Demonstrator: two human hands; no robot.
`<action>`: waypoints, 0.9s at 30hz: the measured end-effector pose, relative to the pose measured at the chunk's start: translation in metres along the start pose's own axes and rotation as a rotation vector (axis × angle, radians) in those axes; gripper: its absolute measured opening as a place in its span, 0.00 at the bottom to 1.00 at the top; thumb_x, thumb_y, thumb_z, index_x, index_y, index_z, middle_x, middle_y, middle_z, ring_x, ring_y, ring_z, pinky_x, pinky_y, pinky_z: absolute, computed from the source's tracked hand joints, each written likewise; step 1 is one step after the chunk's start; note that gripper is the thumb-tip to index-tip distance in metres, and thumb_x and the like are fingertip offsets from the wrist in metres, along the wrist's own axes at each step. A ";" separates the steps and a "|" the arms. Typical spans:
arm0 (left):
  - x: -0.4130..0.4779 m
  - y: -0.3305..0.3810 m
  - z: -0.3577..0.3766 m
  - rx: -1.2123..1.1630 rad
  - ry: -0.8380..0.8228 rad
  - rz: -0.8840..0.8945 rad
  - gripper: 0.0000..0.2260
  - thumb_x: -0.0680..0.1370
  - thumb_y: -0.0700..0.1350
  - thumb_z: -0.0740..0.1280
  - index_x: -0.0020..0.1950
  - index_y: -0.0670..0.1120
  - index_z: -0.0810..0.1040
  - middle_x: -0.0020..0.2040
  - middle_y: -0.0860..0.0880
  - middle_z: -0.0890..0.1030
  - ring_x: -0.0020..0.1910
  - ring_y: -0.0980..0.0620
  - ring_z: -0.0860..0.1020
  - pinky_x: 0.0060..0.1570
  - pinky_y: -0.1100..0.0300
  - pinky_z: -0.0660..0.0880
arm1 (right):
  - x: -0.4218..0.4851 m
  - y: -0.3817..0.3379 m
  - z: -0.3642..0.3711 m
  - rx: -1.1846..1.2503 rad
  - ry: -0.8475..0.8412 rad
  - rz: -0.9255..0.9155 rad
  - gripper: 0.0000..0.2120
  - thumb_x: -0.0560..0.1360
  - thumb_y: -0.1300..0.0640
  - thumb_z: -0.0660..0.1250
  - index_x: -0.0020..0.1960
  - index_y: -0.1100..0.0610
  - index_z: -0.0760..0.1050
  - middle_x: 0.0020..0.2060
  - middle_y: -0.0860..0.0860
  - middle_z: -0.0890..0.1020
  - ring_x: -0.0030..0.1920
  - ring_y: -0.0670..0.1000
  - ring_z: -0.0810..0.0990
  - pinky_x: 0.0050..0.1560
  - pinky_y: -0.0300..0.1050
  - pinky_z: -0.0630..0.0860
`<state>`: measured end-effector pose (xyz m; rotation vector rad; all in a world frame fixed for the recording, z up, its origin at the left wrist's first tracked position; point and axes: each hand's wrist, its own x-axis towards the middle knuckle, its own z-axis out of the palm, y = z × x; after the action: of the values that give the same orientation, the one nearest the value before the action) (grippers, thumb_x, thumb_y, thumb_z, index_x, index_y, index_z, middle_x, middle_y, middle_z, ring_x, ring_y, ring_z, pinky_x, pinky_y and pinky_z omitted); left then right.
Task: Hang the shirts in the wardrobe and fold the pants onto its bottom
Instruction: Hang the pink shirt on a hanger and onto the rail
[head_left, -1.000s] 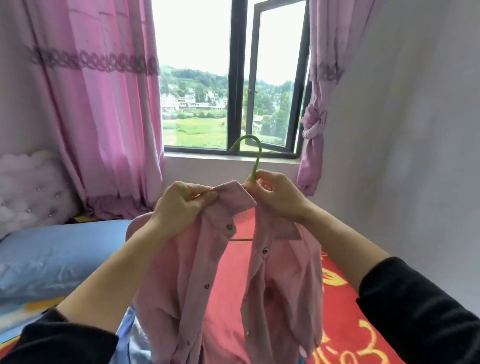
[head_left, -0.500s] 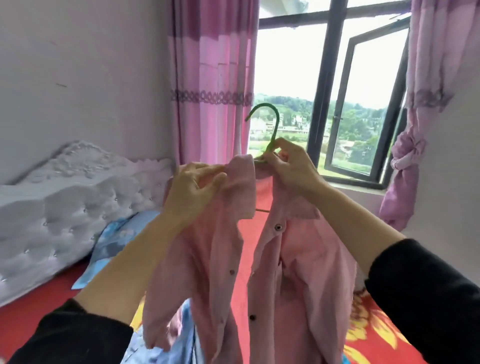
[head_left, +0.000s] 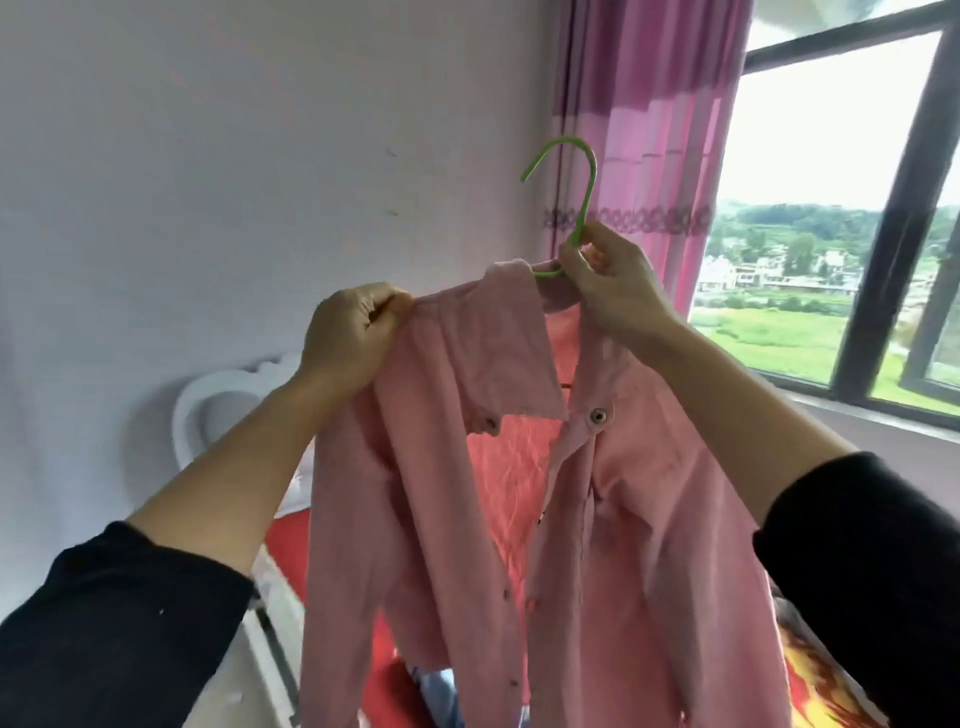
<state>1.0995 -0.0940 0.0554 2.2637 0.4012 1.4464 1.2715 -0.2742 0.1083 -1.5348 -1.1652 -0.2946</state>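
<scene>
Compared with a second ago, the view has swung left: the plain wall and the white headboard (head_left: 218, 410) now fill the space left of the left hand (head_left: 353, 338), where the window used to be. That hand has risen with the garment. Its fingers (head_left: 382, 312) are curled tight, pinching the shoulder edge of the pink shirt (head_left: 623, 519) beside the collar. The shirt hangs open-fronted below and between both hands, clear of the red bed behind it. It is higher than before.

Just right of the collar, the green hanger (head_left: 584, 192) pokes its hook free above the right hand (head_left: 613, 296). The fingers (head_left: 589, 260) of that hand wrap round the hanger's neck. Beyond them lie the pink curtain (head_left: 649, 130) and the window (head_left: 831, 218).

The shirt looks loaded on the hanger and the person seems to be turning to carry it off. No wardrobe shows yet.
</scene>
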 end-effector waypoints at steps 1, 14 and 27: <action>0.000 -0.002 -0.016 0.027 0.008 -0.045 0.15 0.81 0.47 0.61 0.33 0.47 0.72 0.28 0.54 0.69 0.29 0.58 0.67 0.34 0.61 0.63 | 0.001 -0.006 0.011 0.054 -0.044 -0.025 0.05 0.79 0.56 0.63 0.46 0.57 0.74 0.34 0.44 0.83 0.36 0.40 0.82 0.41 0.34 0.75; -0.045 -0.091 -0.187 0.415 -0.006 -0.256 0.20 0.73 0.67 0.62 0.36 0.52 0.78 0.32 0.56 0.78 0.35 0.57 0.76 0.35 0.59 0.70 | -0.010 -0.077 0.219 -0.119 -0.294 -0.199 0.16 0.68 0.52 0.73 0.55 0.48 0.76 0.45 0.44 0.75 0.48 0.43 0.71 0.50 0.43 0.66; -0.095 -0.230 -0.366 0.680 0.165 -0.445 0.19 0.73 0.66 0.63 0.39 0.51 0.82 0.32 0.52 0.80 0.31 0.57 0.72 0.30 0.63 0.67 | -0.067 -0.147 0.443 -0.129 -0.516 -0.097 0.11 0.67 0.61 0.67 0.29 0.60 0.68 0.24 0.52 0.68 0.30 0.52 0.67 0.30 0.44 0.64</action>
<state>0.7232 0.1334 0.0019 2.2958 1.5381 1.3864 0.9499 0.0532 -0.0003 -1.7254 -1.6523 -0.0331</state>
